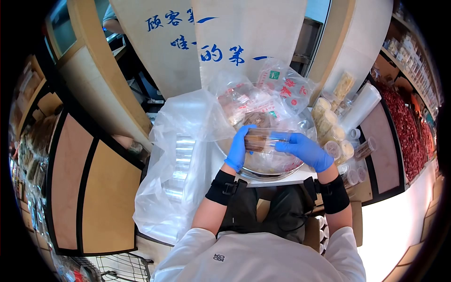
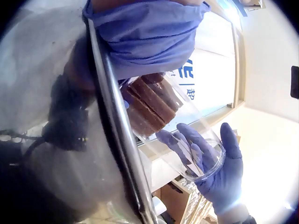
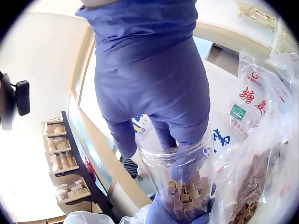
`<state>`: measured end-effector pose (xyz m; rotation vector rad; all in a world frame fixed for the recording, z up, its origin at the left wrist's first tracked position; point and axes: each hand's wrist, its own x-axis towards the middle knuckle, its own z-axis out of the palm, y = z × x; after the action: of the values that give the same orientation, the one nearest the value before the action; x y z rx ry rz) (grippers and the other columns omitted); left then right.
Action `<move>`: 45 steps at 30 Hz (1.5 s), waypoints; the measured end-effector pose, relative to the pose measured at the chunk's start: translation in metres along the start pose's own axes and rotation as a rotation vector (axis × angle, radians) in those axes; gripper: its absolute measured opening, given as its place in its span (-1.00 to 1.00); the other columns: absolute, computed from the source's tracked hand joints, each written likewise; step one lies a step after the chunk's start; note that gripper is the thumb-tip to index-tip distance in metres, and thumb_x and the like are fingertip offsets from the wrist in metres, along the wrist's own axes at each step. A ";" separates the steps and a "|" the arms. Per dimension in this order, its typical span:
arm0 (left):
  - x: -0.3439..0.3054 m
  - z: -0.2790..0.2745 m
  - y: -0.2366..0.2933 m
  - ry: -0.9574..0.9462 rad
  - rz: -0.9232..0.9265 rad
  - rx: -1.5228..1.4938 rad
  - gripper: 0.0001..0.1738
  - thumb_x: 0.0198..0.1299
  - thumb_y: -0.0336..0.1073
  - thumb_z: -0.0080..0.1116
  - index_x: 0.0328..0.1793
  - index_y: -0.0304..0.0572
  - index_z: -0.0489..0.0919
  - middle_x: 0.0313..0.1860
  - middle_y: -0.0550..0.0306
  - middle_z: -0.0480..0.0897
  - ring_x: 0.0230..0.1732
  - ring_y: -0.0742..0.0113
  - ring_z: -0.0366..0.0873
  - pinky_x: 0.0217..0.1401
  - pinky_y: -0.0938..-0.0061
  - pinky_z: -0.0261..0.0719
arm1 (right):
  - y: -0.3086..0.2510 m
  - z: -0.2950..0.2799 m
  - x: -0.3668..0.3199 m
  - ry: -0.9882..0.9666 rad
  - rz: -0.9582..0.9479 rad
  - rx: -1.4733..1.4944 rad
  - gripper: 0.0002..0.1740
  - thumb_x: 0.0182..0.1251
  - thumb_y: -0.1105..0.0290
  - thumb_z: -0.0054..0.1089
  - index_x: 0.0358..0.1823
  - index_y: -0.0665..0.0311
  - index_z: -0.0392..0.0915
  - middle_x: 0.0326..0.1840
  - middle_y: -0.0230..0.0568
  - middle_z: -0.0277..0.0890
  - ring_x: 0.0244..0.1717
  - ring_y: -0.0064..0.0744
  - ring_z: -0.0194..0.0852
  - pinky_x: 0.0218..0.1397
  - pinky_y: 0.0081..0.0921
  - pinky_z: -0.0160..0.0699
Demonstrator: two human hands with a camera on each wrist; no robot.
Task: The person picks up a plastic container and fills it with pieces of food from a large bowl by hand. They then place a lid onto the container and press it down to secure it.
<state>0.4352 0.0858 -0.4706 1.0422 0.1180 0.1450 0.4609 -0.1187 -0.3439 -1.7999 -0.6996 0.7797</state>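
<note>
My gloved left hand [image 1: 237,149] grips a clear plastic jar [image 1: 263,135] near its base, holding it on its side in the head view. Brown square-ended sticks [image 3: 187,198] stand packed together in the lower part of the jar. My gloved right hand [image 1: 307,151] reaches in through the open mouth. In the left wrist view its fingers [image 2: 189,144] extend inside the clear wall, while another digit stays outside the rim. Beneath both hands is a round metal basin [image 1: 270,177], with printed clear bags [image 1: 286,91] in and behind it. More brown sticks [image 3: 250,186] lie in a bag beside the jar.
A large translucent bag [image 1: 159,141] with a row of clear jars [image 1: 183,157] lies left of the basin. Several filled jars [image 1: 325,117] stand on the right, near a clear plastic roll [image 1: 361,107]. White panels [image 1: 244,28] with blue writing rise behind the table.
</note>
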 end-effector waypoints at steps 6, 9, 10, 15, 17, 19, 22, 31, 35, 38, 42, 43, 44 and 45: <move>-0.001 0.000 0.002 0.024 0.031 -0.074 -0.51 0.31 0.11 -0.17 0.06 -0.03 0.58 -0.29 0.23 0.62 -0.40 0.47 0.55 -0.52 0.58 0.37 | 0.003 -0.002 -0.007 0.119 -0.075 -0.054 -0.52 0.29 0.47 0.22 0.24 0.38 0.43 0.18 -0.29 0.47 0.13 -0.57 0.41 0.27 -0.56 0.36; 0.000 -0.001 0.002 0.024 0.018 -0.112 -0.51 0.31 0.10 -0.16 0.05 -0.05 0.58 -0.29 0.23 0.62 -0.40 0.46 0.55 -0.51 0.56 0.36 | 0.003 0.000 -0.009 0.118 -0.102 0.037 -0.51 0.30 0.45 0.21 0.26 0.37 0.42 0.20 -0.28 0.46 0.15 -0.56 0.40 0.28 -0.56 0.35; 0.000 -0.002 0.002 0.027 0.015 -0.135 -0.51 0.31 0.10 -0.15 0.05 -0.06 0.59 -0.29 0.22 0.62 -0.40 0.45 0.54 -0.51 0.55 0.36 | 0.002 0.001 -0.010 0.113 -0.100 0.036 -0.51 0.30 0.45 0.21 0.26 0.37 0.42 0.20 -0.28 0.46 0.15 -0.56 0.40 0.28 -0.56 0.35; 0.000 -0.005 0.002 0.019 -0.003 -0.175 -0.50 0.28 0.12 -0.13 0.04 -0.07 0.59 -0.26 0.21 0.62 -0.38 0.44 0.55 -0.49 0.54 0.38 | 0.011 -0.008 -0.016 0.022 -0.200 0.571 -0.56 0.34 0.48 0.14 0.23 0.43 0.43 0.13 -0.25 0.47 0.16 -0.51 0.40 0.27 -0.60 0.38; 0.001 -0.005 0.001 0.012 -0.010 -0.176 -0.49 0.26 0.12 -0.11 0.03 -0.07 0.60 -0.24 0.21 0.63 -0.36 0.44 0.56 -0.48 0.54 0.39 | 0.013 -0.010 -0.016 0.040 -0.199 0.551 -0.55 0.35 0.49 0.13 0.25 0.45 0.40 0.16 -0.20 0.46 0.19 -0.46 0.41 0.30 -0.56 0.38; 0.001 -0.003 0.002 0.032 -0.011 -0.171 -0.50 0.30 0.11 -0.14 0.04 -0.07 0.59 -0.29 0.23 0.62 -0.39 0.45 0.54 -0.49 0.54 0.36 | 0.014 -0.010 -0.015 0.057 -0.198 0.532 -0.55 0.36 0.49 0.11 0.26 0.47 0.38 0.19 -0.15 0.46 0.22 -0.40 0.42 0.34 -0.53 0.37; 0.000 -0.002 0.003 0.035 -0.021 -0.155 -0.51 0.30 0.10 -0.15 0.02 -0.07 0.60 -0.29 0.22 0.62 -0.39 0.45 0.55 -0.51 0.55 0.37 | 0.011 -0.004 -0.012 0.117 -0.137 0.349 -0.55 0.37 0.47 0.11 0.26 0.44 0.40 0.10 -0.21 0.52 0.13 -0.46 0.48 0.27 -0.55 0.41; 0.001 -0.002 0.001 0.070 0.003 -0.036 -0.52 0.26 0.13 -0.11 0.00 -0.03 0.60 -0.32 0.25 0.62 -0.41 0.48 0.54 -0.53 0.58 0.37 | 0.029 -0.003 -0.001 0.227 -0.185 -0.109 -0.66 0.39 0.47 0.03 0.15 0.35 0.53 -0.18 -0.31 0.57 -0.19 -0.59 0.49 0.01 -0.60 0.52; 0.001 -0.002 -0.001 0.082 0.003 -0.032 -0.52 0.27 0.11 -0.12 0.01 -0.05 0.60 -0.32 0.24 0.61 -0.43 0.48 0.53 -0.55 0.58 0.37 | 0.029 0.000 -0.004 0.248 -0.171 -0.224 -0.66 0.38 0.52 0.01 0.15 0.30 0.54 -0.11 -0.41 0.55 -0.14 -0.62 0.44 0.00 -0.61 0.48; -0.001 -0.002 0.001 0.087 0.012 -0.036 -0.53 0.29 0.10 -0.13 0.00 -0.06 0.59 -0.32 0.23 0.61 -0.44 0.48 0.52 -0.55 0.57 0.36 | 0.032 0.000 -0.002 0.269 -0.195 -0.224 -0.67 0.36 0.54 0.03 0.13 0.32 0.54 -0.11 -0.41 0.56 -0.15 -0.62 0.45 -0.02 -0.62 0.50; 0.000 -0.002 0.002 0.083 -0.001 -0.050 -0.54 0.30 0.09 -0.14 0.00 -0.06 0.59 -0.32 0.22 0.61 -0.44 0.48 0.51 -0.55 0.57 0.36 | 0.040 0.004 0.003 0.373 -0.261 0.061 -0.68 0.28 0.57 0.16 0.07 0.40 0.55 -0.07 -0.33 0.61 -0.08 -0.61 0.52 0.03 -0.63 0.53; 0.001 -0.003 0.001 0.076 0.000 -0.052 -0.54 0.30 0.09 -0.14 0.00 -0.05 0.58 -0.31 0.23 0.61 -0.44 0.48 0.51 -0.54 0.57 0.36 | 0.043 0.005 0.005 0.371 -0.259 0.058 -0.68 0.28 0.57 0.16 0.07 0.40 0.55 -0.07 -0.33 0.61 -0.08 -0.61 0.52 0.03 -0.63 0.53; 0.001 -0.003 0.000 0.077 0.000 -0.055 -0.54 0.30 0.09 -0.14 0.00 -0.05 0.58 -0.31 0.23 0.61 -0.44 0.48 0.51 -0.54 0.57 0.36 | 0.046 0.006 0.006 0.462 -0.260 0.126 -0.67 0.24 0.60 0.18 0.06 0.42 0.55 -0.09 -0.28 0.63 -0.13 -0.59 0.55 -0.03 -0.62 0.56; 0.001 -0.003 0.001 0.076 -0.005 -0.056 -0.54 0.29 0.09 -0.14 0.01 -0.05 0.59 -0.31 0.23 0.61 -0.44 0.48 0.51 -0.54 0.57 0.36 | 0.049 0.007 0.008 0.555 -0.261 0.195 -0.67 0.21 0.63 0.20 0.04 0.44 0.56 -0.10 -0.23 0.64 -0.18 -0.57 0.57 -0.09 -0.61 0.59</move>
<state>0.4355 0.0889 -0.4715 0.9804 0.1842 0.1826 0.4656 -0.1248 -0.3937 -1.5997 -0.4554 0.1493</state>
